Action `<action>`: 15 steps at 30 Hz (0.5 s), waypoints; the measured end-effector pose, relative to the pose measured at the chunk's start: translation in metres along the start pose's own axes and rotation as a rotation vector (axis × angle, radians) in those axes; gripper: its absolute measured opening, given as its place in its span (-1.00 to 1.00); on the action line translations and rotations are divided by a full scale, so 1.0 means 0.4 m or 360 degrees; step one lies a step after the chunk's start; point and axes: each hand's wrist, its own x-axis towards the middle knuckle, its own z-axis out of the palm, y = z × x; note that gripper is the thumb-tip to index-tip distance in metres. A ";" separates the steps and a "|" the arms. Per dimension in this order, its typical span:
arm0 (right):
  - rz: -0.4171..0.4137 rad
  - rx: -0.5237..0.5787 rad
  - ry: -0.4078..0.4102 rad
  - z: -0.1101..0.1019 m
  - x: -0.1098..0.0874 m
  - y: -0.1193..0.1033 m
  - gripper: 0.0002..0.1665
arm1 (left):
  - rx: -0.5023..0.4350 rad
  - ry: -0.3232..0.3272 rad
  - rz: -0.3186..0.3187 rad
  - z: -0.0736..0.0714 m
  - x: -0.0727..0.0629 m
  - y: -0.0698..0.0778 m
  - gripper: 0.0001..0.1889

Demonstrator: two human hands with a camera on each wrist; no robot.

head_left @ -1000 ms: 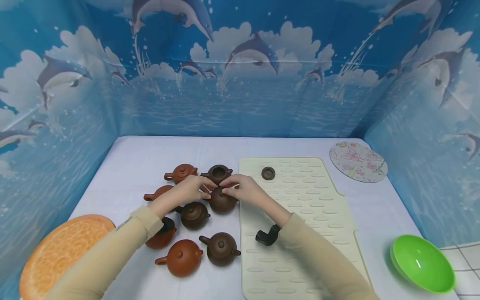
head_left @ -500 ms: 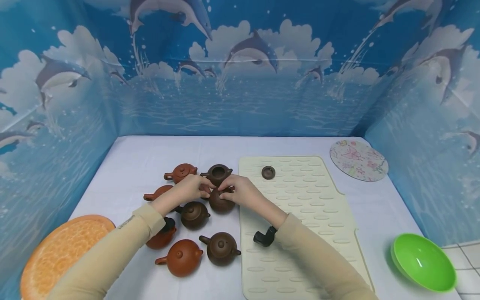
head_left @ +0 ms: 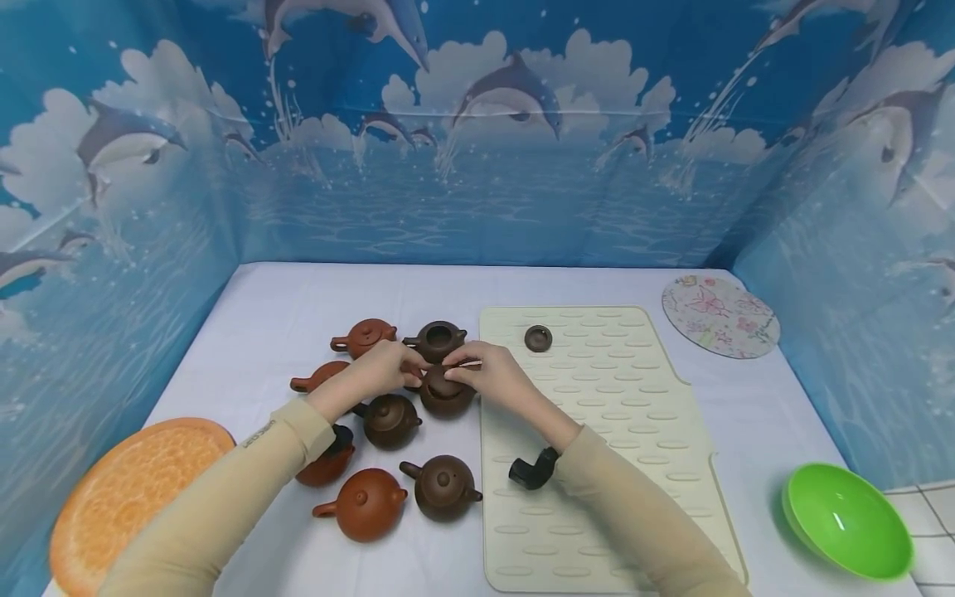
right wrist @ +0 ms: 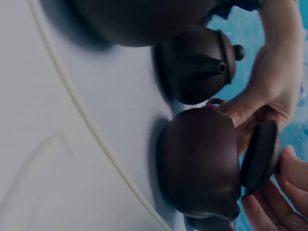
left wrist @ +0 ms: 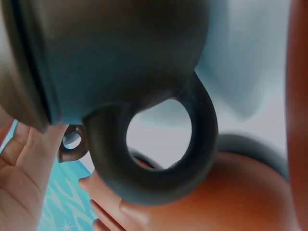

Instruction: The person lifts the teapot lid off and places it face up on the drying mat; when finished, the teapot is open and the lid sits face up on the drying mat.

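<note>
Close in front of both hands stands a dark brown teapot [head_left: 446,404], its spout toward the right. My right hand [head_left: 491,373] pinches the teapot's lid [right wrist: 262,156], which is raised off the opening and tilted. My left hand [head_left: 386,366] holds the same teapot [right wrist: 199,159] at its handle side, thumb by the rim in the right wrist view. Behind it is an uncovered dark teapot [head_left: 436,340]. On the cream mat [head_left: 589,464] lies a small dark round lid [head_left: 538,338]. A lidded dark teapot [head_left: 391,421], its looped handle large in the left wrist view, stands beside my left wrist.
Several reddish teapots, one [head_left: 370,504] in front, stand at left near another dark teapot [head_left: 444,489]. An orange round mat [head_left: 138,497] is at front left. A green bowl [head_left: 846,521] sits at front right, a floral disc [head_left: 720,317] at back right.
My right hand has lifted the lid from the dark teapot and tilted it, so part of the opening shows. The left hand stays at the teapot's handle side.
</note>
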 end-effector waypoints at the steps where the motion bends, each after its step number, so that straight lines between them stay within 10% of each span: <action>1: 0.0059 0.0072 0.0006 -0.005 -0.001 0.005 -0.76 | 0.0007 -0.0001 -0.0007 0.000 0.000 0.001 -0.69; 15: 0.0474 0.1701 0.0041 -0.102 -0.045 0.113 -0.53 | -0.0025 0.0015 -0.0028 0.004 -0.002 0.000 -0.67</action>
